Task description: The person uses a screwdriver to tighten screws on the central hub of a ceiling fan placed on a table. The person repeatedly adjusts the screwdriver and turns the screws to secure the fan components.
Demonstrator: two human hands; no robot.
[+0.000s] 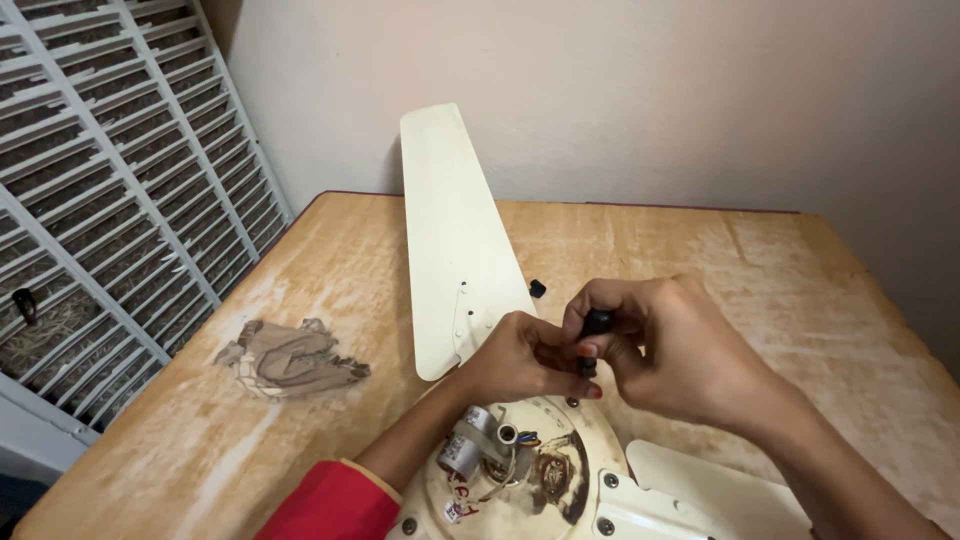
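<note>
a small black cylindrical tool handle (597, 322) is gripped in the curled fingers of the right hand (680, 350), above the round cream metal fan motor housing (520, 470) on the worn wooden table (760, 260). the left hand (520, 358) is pinched onto the tool's lower end. a long cream fan blade (455, 230) and a crumpled brown rag (290, 358) are seen nearby.

Your two hands meet over the table (760, 260), the left hand (520, 358) touching the right hand (670, 350), with a small tool (596, 324) pinched between them. Directly below them, at six o'clock, lies the fan motor hub (520, 470). One fan blade (455, 230) runs from the hub toward twelve o'clock. A crumpled rag (290, 358) lies at nine o'clock, well apart. A small cap (537, 289) rests just beside the blade, at one o'clock of your left hand.
</note>
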